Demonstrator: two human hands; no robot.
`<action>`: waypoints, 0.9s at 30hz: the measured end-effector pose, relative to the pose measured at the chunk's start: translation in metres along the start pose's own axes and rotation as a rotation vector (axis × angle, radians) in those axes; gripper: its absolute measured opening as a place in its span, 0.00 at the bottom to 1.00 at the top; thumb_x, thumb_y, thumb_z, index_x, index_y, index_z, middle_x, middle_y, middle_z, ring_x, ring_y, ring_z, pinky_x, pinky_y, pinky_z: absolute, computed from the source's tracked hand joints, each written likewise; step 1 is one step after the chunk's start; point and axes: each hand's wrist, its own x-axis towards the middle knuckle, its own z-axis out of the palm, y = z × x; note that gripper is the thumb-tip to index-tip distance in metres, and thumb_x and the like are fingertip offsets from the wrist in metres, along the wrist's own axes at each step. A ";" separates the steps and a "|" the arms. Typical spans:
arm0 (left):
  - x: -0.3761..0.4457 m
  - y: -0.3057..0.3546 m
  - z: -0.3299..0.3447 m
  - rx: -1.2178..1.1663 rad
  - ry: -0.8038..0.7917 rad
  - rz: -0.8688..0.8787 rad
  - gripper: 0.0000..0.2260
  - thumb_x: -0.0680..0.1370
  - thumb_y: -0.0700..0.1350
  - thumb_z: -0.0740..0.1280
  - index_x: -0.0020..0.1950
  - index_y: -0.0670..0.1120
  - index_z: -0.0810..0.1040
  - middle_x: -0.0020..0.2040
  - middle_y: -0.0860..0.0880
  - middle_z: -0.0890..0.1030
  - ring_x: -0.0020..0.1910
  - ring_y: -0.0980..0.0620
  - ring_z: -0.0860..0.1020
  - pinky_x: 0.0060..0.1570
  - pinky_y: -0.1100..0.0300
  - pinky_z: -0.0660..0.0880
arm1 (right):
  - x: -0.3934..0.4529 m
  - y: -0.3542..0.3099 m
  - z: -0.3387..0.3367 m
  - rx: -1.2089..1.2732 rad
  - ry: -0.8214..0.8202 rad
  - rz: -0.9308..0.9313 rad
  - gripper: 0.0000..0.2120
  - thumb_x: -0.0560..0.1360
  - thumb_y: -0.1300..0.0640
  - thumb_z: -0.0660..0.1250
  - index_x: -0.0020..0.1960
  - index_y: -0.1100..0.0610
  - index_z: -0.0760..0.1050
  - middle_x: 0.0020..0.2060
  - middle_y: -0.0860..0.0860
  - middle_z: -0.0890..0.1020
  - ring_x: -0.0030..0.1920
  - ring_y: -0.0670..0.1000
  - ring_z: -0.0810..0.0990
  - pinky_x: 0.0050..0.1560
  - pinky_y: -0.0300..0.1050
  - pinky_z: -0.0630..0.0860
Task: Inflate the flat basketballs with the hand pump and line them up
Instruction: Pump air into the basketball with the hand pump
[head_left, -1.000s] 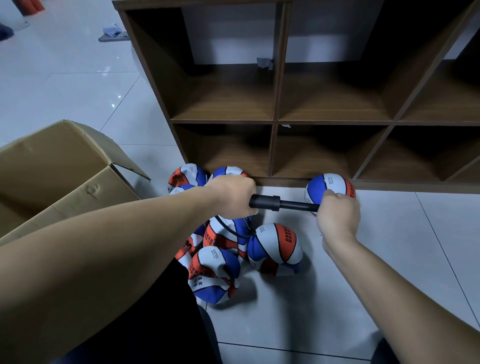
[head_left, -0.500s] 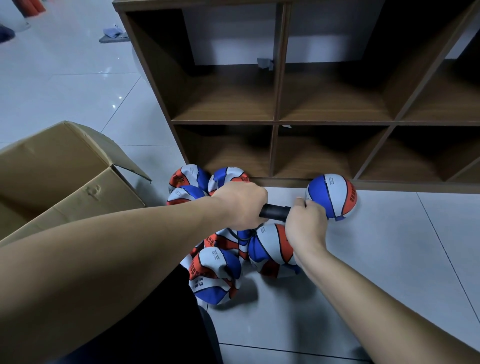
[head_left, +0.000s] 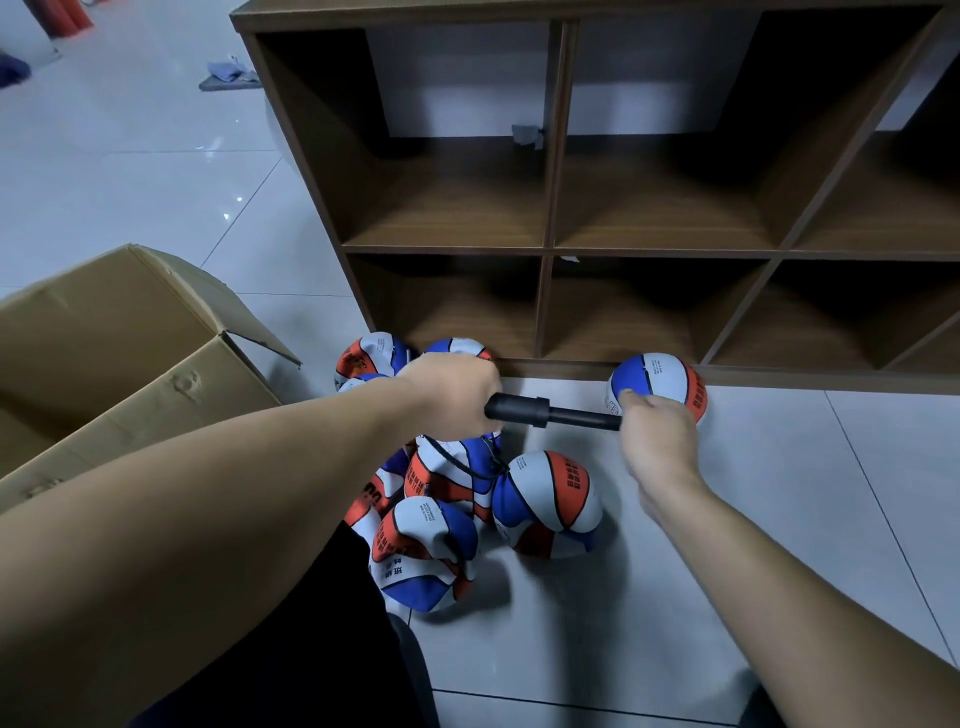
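A black hand pump (head_left: 540, 413) lies level between my hands above the floor. My left hand (head_left: 457, 397) grips its barrel, and my right hand (head_left: 657, 441) grips the handle end with the rod drawn out. A thin black hose (head_left: 467, 467) hangs from the barrel down to a limp red, white and blue basketball (head_left: 452, 478) in the heap. Several flat or half-filled balls lie around it, one of them rounder (head_left: 548, 504). A round, full ball (head_left: 660, 382) sits against the shelf base just behind my right hand.
A brown cubby shelf (head_left: 550, 249) stands on the floor right behind the balls, its compartments bare. An open cardboard box (head_left: 130, 364) sits at the left. White floor tiles (head_left: 779, 519) stretch to the right. My dark-clothed leg is at the bottom.
My right hand pushed the pump handle in toward my left hand, then pulled it back out to the right. The left hand stayed on the barrel.
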 end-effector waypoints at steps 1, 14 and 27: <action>0.000 -0.005 0.000 0.000 -0.017 -0.019 0.11 0.80 0.55 0.68 0.40 0.52 0.76 0.35 0.51 0.79 0.33 0.51 0.76 0.32 0.56 0.72 | 0.004 0.001 -0.006 0.010 0.015 0.019 0.19 0.80 0.57 0.64 0.35 0.52 0.58 0.30 0.52 0.60 0.34 0.55 0.59 0.37 0.51 0.56; 0.001 0.016 0.002 -0.016 0.045 0.020 0.15 0.82 0.59 0.68 0.41 0.53 0.74 0.35 0.52 0.78 0.34 0.51 0.77 0.32 0.56 0.71 | -0.007 0.000 0.017 0.026 0.141 -0.035 0.19 0.81 0.60 0.59 0.33 0.56 0.59 0.28 0.52 0.64 0.31 0.54 0.62 0.33 0.47 0.58; -0.005 0.030 0.000 -0.030 0.087 0.051 0.14 0.82 0.59 0.68 0.45 0.50 0.81 0.36 0.51 0.80 0.35 0.51 0.80 0.35 0.54 0.78 | -0.024 -0.006 0.045 -0.047 0.067 -0.182 0.20 0.86 0.54 0.58 0.35 0.57 0.67 0.33 0.53 0.73 0.37 0.57 0.72 0.40 0.54 0.71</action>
